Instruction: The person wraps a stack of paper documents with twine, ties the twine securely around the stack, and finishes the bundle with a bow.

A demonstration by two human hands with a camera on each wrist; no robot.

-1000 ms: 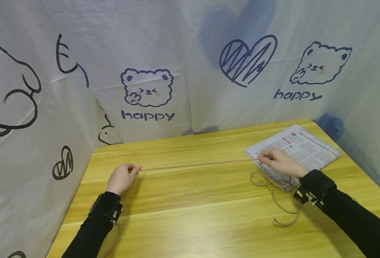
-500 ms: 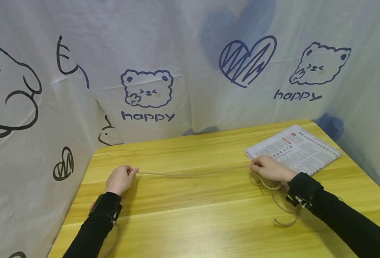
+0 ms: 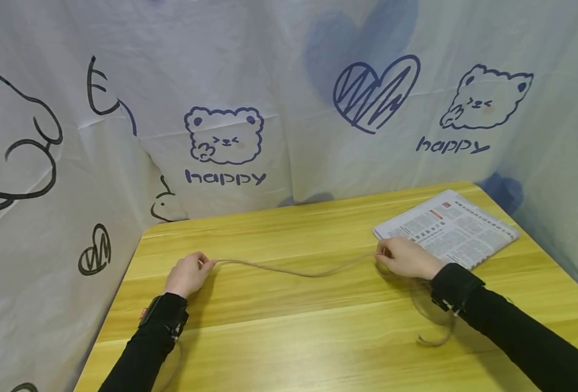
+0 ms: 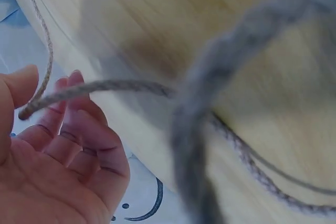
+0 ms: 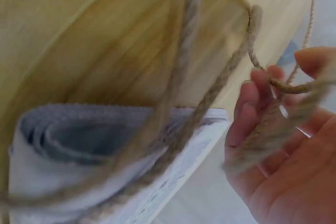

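In the head view, your left hand [image 3: 187, 276] and your right hand [image 3: 408, 258] each have a grip on one braided cord [image 3: 313, 275], pinching it between thumb and fingertips. The span between them has its long axis running left to right above the worktop [image 3: 279, 332], sagging in a shallow curve with its low point nearer your right hand. Past the right grip the cord hangs in loops, and a free end curls on the worktop below your right wrist, its tip pointing left. Another length trails below your left wrist, beside the black sleeve [image 3: 144, 351]. A folded newspaper [image 3: 470, 231] lies just beyond your right hand, its print too small to read, with small red marks near its far edge. On the white cloth backdrop [image 3: 298, 141] you can read "happy" twice, each under a bear drawing [image 3: 225, 136]; a scribbled heart [image 3: 377, 92] sits between the bears.

In the left wrist view, the cord meets your grip at the thumb: one length runs to the upper left, another swings across to the lower right, and a thick, blurred loop stands close to the camera.

In the right wrist view, strands slant from upper right to lower left past the newspaper's folded edge; blur hides exactly how they cross at your grip.
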